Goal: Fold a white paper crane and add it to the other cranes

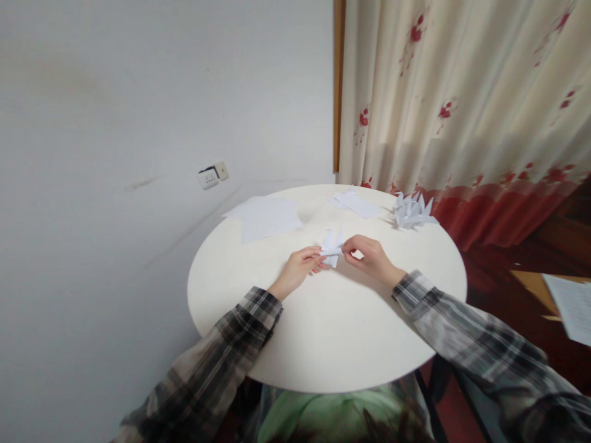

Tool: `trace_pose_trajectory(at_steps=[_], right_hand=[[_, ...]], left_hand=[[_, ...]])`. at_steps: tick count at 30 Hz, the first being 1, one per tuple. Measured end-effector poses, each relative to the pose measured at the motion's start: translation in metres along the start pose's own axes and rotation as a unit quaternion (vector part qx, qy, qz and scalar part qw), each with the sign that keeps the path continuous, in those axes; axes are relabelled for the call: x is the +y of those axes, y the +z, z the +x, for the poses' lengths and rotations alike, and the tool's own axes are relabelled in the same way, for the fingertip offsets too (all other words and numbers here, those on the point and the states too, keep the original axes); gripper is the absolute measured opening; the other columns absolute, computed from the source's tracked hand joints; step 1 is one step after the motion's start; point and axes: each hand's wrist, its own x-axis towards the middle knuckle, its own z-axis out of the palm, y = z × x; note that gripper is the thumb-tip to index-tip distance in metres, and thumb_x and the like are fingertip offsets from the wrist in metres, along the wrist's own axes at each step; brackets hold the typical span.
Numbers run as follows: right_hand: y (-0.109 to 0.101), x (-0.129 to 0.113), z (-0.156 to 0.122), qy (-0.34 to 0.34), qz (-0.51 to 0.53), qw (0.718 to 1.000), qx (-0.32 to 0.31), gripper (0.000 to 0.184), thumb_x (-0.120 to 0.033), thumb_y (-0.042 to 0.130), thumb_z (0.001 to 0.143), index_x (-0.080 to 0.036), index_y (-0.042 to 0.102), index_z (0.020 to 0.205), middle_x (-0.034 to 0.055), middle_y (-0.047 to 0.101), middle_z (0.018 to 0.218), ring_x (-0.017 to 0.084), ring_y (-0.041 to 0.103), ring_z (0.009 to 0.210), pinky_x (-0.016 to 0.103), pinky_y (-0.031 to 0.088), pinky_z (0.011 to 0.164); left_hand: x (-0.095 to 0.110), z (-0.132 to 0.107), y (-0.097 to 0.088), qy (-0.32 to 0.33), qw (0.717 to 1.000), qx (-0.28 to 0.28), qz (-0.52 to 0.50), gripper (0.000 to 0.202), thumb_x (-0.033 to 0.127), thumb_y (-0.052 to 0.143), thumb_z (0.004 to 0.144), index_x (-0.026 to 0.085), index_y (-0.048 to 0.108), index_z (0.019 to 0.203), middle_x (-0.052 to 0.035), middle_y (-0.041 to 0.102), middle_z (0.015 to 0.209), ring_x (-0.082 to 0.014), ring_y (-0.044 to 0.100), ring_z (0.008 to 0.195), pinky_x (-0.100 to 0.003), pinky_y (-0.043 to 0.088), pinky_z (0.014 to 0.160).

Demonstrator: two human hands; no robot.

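Note:
Between my two hands, just above the middle of the round white table (pixel 318 332), is a folded white paper piece (pixel 330 251) with pointed tips sticking up. My left hand (pixel 301 266) is closed on its left side, thumb and fingers pressed together. At the right side of the paper, my right hand (pixel 369 257) pinches an edge between thumb and forefinger. The fingers cover parts of the folds, so its exact shape is hard to make out.
White paper sheets (pixel 268 218) lie at the table's back left, smaller paper pieces (pixel 355 203) at the back. A cluster of folded paper shapes with pointed tips (pixel 412 212) sits at the back right. A wall with a socket (pixel 209 178) borders the left; a curtain (pixel 462 123) hangs behind.

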Motion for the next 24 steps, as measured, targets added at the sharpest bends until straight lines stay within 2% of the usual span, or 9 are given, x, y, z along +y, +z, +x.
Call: trace_pose_trajectory(at_steps=[5, 16, 21, 24], right_hand=[[0.0004, 0.0012, 0.0003, 0.074, 0.025, 0.997, 0.009, 0.008, -0.013, 0.051, 0.074, -0.019, 0.057, 0.073, 0.0013, 0.061, 0.066, 0.012, 0.053, 0.057, 0.024, 0.042, 0.056], [0.0003, -0.0009, 0.0010, 0.147, 0.077, 0.986, -0.018, 0.007, -0.015, 0.053, 0.072, -0.017, 0.057, 0.067, -0.0001, 0.060, 0.061, 0.011, 0.052, 0.055, 0.023, 0.042, 0.055], [0.0011, -0.0003, -0.0001, 0.148, 0.079, 0.986, -0.026, 0.007, -0.017, 0.052, 0.073, -0.017, 0.057, 0.068, -0.0005, 0.059, 0.061, 0.011, 0.052, 0.055, 0.023, 0.042, 0.055], [0.0010, 0.0009, 0.0001, 0.114, 0.056, 0.992, -0.019, 0.007, -0.016, 0.051, 0.074, -0.018, 0.057, 0.070, 0.0003, 0.060, 0.063, 0.011, 0.051, 0.056, 0.024, 0.042, 0.056]], left_hand=[[-0.0005, -0.0027, -0.0018, 0.022, 0.999, -0.020, 0.021, 0.040, 0.040, 0.058, 0.076, 0.010, 0.061, 0.102, -0.0086, 0.067, 0.076, -0.0136, 0.060, 0.063, -0.021, 0.042, 0.051], [0.0006, -0.0083, -0.0041, 0.069, 0.989, -0.044, 0.124, 0.033, 0.037, 0.044, 0.086, 0.015, 0.059, 0.105, -0.0069, 0.065, 0.088, -0.0140, 0.062, 0.068, -0.020, 0.043, 0.053], [-0.0001, -0.0076, -0.0035, 0.053, 0.992, -0.032, 0.108, 0.037, 0.039, 0.048, 0.083, 0.013, 0.062, 0.105, -0.0087, 0.066, 0.089, -0.0143, 0.061, 0.066, -0.021, 0.043, 0.053], [0.0033, -0.0077, -0.0017, 0.034, 0.996, -0.023, 0.081, 0.039, 0.041, 0.052, 0.081, 0.011, 0.063, 0.103, -0.0102, 0.067, 0.090, -0.0149, 0.062, 0.066, -0.021, 0.041, 0.051]])
